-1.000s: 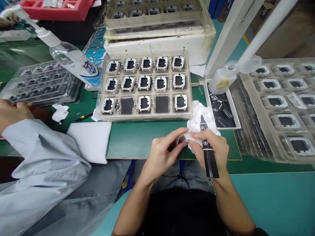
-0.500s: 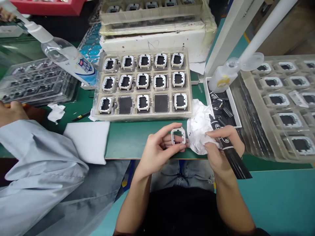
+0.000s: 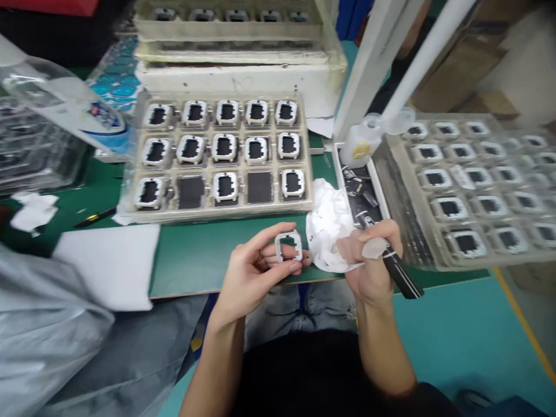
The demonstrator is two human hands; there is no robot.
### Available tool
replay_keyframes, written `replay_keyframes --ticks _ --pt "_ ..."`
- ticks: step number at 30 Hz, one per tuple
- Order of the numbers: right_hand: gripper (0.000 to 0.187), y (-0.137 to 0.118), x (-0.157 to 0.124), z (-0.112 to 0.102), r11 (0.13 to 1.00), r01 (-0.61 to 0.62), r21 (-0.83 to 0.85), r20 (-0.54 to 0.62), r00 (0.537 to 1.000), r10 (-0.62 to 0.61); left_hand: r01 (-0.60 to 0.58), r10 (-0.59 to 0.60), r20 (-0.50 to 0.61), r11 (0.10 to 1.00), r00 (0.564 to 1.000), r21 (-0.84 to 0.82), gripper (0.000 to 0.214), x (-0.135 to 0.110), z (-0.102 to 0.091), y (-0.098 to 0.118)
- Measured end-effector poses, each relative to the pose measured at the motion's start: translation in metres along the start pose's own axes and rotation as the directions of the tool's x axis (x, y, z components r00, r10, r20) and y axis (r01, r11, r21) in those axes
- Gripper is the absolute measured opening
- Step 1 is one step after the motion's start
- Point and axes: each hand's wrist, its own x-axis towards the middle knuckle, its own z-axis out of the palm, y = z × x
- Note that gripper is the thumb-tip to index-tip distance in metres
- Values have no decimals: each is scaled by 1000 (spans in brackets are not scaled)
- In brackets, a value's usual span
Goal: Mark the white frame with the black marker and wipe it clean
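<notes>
In my left hand [image 3: 256, 272] I hold a pale watch case frame [image 3: 288, 247] upright, its rim pinched between thumb and fingers. The opening shows my fingers behind it. My right hand [image 3: 376, 260] is closed around a slim black tube [image 3: 402, 272] with white markings, slanting down to the right. A whitish patch covers the thumb tip, too blurred to identify. Beside these fingers lies a crumpled white cloth [image 3: 328, 226] on the green bench, touching them. Beyond the hands is a plastic tray [image 3: 208, 217] of similar frames; two front-row pockets show only dark pads.
A white box [image 3: 380, 194] with black items and a small bottle [image 3: 358, 145] stands right of the cloth. Stacked trays [image 3: 417, 255] lie farther right. To the left are a pump bottle [image 3: 87, 110], a white pad [image 3: 108, 260] and a co-worker's grey sleeve [image 3: 47, 336].
The view has swung to the right, so the tray and bench appear farther left. Both hands keep hold of the frame and tube; the right fingers have shifted around the tube.
</notes>
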Motion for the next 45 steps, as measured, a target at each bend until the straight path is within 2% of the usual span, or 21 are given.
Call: replay_keyframes --ticks 2,4,10,15,19,21,24,29,35,40,45 --pt "40 -3 5 4 991 64 119 33 997 -69 -6 6 -19 999 1000 32 54 -1 0 1" --pt "40 -5 9 5 978 71 198 80 993 -88 -10 11 -24 998 1000 55 53 -2 0 2" --pt "42 -7 10 4 961 57 270 73 994 -80 7 -4 -33 997 999 72 56 -3 -1 1" --pt "43 -6 8 4 990 3 141 27 1000 -7 19 -19 -5 998 1000 60 61 -3 -1 -3" --pt "34 1 4 1 999 22 38 159 987 -28 -4 3 37 999 999 33 64 0 -3 -7" --pt "30 3 1 -2 998 22 -65 182 983 -10 -14 13 39 999 999 39 64 0 -4 -9" --pt "31 5 -3 -5 972 31 -233 161 987 7 -23 20 39 996 999 83 64 0 -6 -10" --pt "34 0 1 3 893 135 -430 160 985 -72 -80 73 48 981 996 174 58 0 -6 -11" --pt "39 -3 4 16 851 154 -502 162 983 -83 -225 206 93 922 974 314 40 2 -1 -12" --pt "36 -2 3 17 833 144 -535 158 985 -70 -264 241 111 829 964 493 35 0 -1 -12" --pt "35 -4 5 19 832 150 -535 160 984 -74 -291 267 124 792 956 536 34 0 -1 -10"
